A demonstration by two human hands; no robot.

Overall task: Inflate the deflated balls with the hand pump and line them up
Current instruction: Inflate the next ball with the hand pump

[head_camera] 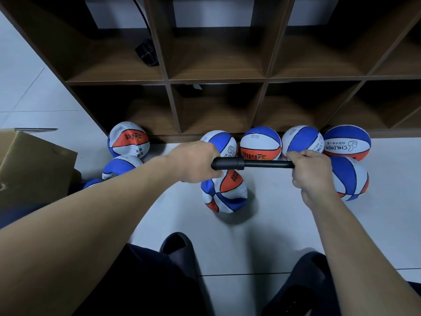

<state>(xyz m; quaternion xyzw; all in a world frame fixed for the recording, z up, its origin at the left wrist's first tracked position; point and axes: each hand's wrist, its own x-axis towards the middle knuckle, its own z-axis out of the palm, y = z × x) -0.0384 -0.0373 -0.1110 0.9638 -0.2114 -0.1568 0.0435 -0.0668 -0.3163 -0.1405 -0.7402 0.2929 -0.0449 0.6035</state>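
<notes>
Clearly printed "CHILDREN" on ball [347,142], both hands gripping pump [251,163]

"CHILDREN", upside down, on the far-right ball [347,142].

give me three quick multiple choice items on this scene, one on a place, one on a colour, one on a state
1. Where does the row of round red, white and blue balls lie?
A. in the cardboard box
B. on the floor along the foot of the brown wooden shelf
C. on a top shelf

2. What colour is the hand pump?
A. black
B. yellow
C. green

3. What do the hands do?
A. hang idle
B. both grip the pump
C. carry a box

B: the balls touch the floor by the shelf base.
A: its tube is black.
B: the left hand and right hand curl round its ends.
</notes>
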